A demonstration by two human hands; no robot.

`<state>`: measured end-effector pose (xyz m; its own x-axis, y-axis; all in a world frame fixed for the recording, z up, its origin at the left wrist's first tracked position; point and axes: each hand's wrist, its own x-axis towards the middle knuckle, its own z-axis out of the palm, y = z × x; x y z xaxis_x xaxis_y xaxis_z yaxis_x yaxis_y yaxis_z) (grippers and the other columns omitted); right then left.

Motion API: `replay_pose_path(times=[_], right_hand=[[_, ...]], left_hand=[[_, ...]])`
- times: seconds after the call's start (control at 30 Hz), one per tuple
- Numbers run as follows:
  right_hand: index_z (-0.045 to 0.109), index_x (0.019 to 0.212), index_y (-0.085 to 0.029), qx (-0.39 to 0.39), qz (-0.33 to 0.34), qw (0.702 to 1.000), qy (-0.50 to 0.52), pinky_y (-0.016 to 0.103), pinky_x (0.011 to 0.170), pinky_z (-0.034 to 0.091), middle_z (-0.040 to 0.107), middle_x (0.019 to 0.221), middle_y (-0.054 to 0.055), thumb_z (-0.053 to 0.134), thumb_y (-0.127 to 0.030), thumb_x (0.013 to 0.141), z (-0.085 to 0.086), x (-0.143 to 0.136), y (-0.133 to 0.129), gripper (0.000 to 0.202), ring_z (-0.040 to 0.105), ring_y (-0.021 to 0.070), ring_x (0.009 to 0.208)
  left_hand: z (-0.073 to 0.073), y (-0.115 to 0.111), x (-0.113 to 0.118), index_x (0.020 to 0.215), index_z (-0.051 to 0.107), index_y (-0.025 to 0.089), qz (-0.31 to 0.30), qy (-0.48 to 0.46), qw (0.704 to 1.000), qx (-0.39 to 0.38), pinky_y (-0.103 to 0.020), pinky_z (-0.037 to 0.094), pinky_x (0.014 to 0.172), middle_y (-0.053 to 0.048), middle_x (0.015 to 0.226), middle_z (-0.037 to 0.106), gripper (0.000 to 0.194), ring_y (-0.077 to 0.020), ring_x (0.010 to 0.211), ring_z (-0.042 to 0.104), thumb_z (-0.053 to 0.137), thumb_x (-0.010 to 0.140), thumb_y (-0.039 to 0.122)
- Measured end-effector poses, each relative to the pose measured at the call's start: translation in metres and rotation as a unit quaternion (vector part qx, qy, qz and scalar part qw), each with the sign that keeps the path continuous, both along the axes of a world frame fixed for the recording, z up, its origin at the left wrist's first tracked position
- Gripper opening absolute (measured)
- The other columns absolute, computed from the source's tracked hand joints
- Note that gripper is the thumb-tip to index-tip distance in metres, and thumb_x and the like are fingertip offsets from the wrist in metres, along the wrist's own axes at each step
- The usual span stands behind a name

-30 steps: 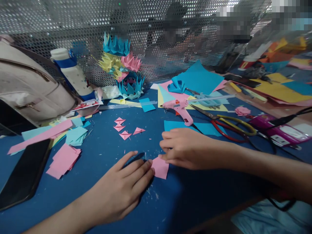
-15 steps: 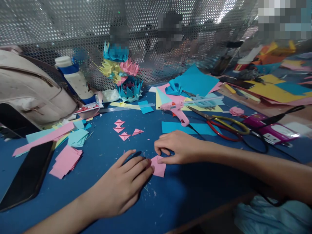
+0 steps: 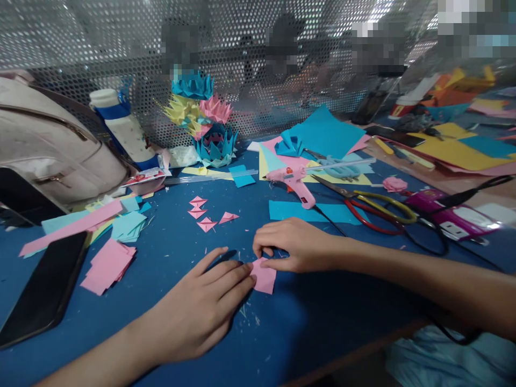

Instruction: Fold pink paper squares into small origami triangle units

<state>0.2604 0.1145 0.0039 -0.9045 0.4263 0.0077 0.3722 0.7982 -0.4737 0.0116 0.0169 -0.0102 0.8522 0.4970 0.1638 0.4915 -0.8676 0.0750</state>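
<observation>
A small pink paper square [image 3: 265, 278] lies on the blue table between my hands. My left hand [image 3: 205, 301] rests with its fingers spread, fingertips on the square's left edge. My right hand [image 3: 292, 244] is curled, its thumb and fingers pinching the square's upper edge. Several small folded pink pieces [image 3: 207, 224] lie beyond my left hand. On the left sits a stack of pink squares [image 3: 108, 266] beside light-blue squares [image 3: 128, 226].
A pink glue gun [image 3: 296, 183] and scissors [image 3: 373, 209] lie beyond my right hand, near a blue strip [image 3: 318, 211]. On the left are a black phone [image 3: 44, 285], a bag [image 3: 44, 145] and a bottle [image 3: 123, 129]. Paper flowers [image 3: 215, 145] stand at the back.
The view has shifted very slightly. Both hands keep nearly the same pose on the pink square.
</observation>
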Motion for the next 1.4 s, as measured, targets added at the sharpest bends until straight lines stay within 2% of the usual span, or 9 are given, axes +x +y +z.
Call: replay_pose_path(times=[0.23, 0.43, 0.53, 0.8, 1.07, 1.2, 1.4], right_hand=[[0.063, 0.09, -0.019, 0.011, 0.008, 1.0, 0.018, 0.024, 0.065, 0.032, 0.062, 0.082, -0.002, 0.064, -0.025, 0.09, -0.004, 0.0, 0.0, 0.005, 0.056, 0.0119, 0.077], [0.062, 0.089, -0.019, 0.005, 0.003, 1.0, 0.014, 0.023, 0.065, 0.032, 0.061, 0.081, -0.002, 0.064, -0.025, 0.09, -0.003, 0.0, 0.0, 0.006, 0.056, 0.0119, 0.076], [0.061, 0.087, -0.019, 0.004, 0.002, 1.0, 0.01, 0.023, 0.065, 0.031, 0.061, 0.08, -0.002, 0.064, -0.023, 0.089, -0.002, -0.001, 0.0, 0.005, 0.055, 0.0114, 0.076], [0.062, 0.086, -0.018, 0.001, 0.002, 1.0, 0.008, 0.024, 0.064, 0.032, 0.06, 0.08, -0.002, 0.062, -0.022, 0.089, -0.002, -0.001, 0.0, 0.004, 0.055, 0.012, 0.076], [0.062, 0.086, -0.018, -0.005, 0.002, 1.0, 0.01, 0.023, 0.064, 0.032, 0.06, 0.079, -0.002, 0.062, -0.022, 0.09, -0.002, 0.0, 0.0, 0.006, 0.055, 0.0113, 0.075], [0.062, 0.088, -0.018, -0.022, -0.005, 1.0, 0.013, 0.024, 0.066, 0.033, 0.061, 0.081, -0.002, 0.058, -0.02, 0.092, -0.002, 0.0, 0.001, 0.005, 0.055, 0.0118, 0.076], [0.065, 0.094, -0.019, -0.07, -0.012, 0.997, 0.036, 0.024, 0.071, 0.037, 0.065, 0.09, 0.001, 0.056, -0.022, 0.095, -0.003, 0.0, 0.004, 0.01, 0.057, 0.0134, 0.084]], left_hand=[[-0.004, -0.001, -0.002, 0.142, 0.048, 0.012, -0.005, -0.004, 1.0, 0.012, -0.052, 0.019, 0.121, -0.012, 0.142, 0.055, 0.046, -0.0269, 0.13, 0.05, 0.044, 0.097, 0.016], [-0.01, -0.003, -0.003, 0.128, 0.057, 0.014, -0.004, -0.022, 0.999, 0.03, -0.051, 0.01, 0.123, -0.013, 0.144, 0.053, 0.035, -0.028, 0.13, 0.049, 0.049, 0.095, 0.02], [-0.011, -0.004, -0.003, 0.123, 0.06, 0.015, -0.004, -0.031, 0.999, 0.034, -0.051, 0.01, 0.123, -0.012, 0.144, 0.054, 0.03, -0.0277, 0.13, 0.049, 0.05, 0.095, 0.022], [-0.009, -0.003, -0.002, 0.131, 0.057, 0.006, -0.031, -0.052, 0.995, 0.081, -0.051, 0.014, 0.124, -0.011, 0.136, 0.061, 0.036, -0.0251, 0.126, 0.054, 0.043, 0.098, 0.01], [-0.009, -0.003, -0.001, 0.131, 0.057, 0.004, -0.033, -0.056, 0.995, 0.069, -0.05, 0.016, 0.125, -0.011, 0.134, 0.063, 0.036, -0.0245, 0.125, 0.054, 0.046, 0.097, 0.009], [-0.008, -0.003, -0.002, 0.136, 0.053, 0.003, -0.047, -0.04, 0.996, 0.065, -0.05, 0.021, 0.124, -0.012, 0.137, 0.06, 0.039, -0.0243, 0.126, 0.054, 0.042, 0.099, 0.008], [-0.003, -0.002, -0.001, 0.132, 0.056, 0.003, -0.076, -0.038, 0.994, 0.064, -0.042, 0.031, 0.121, -0.013, 0.139, 0.059, 0.035, -0.0211, 0.129, 0.053, 0.037, 0.104, 0.011]])
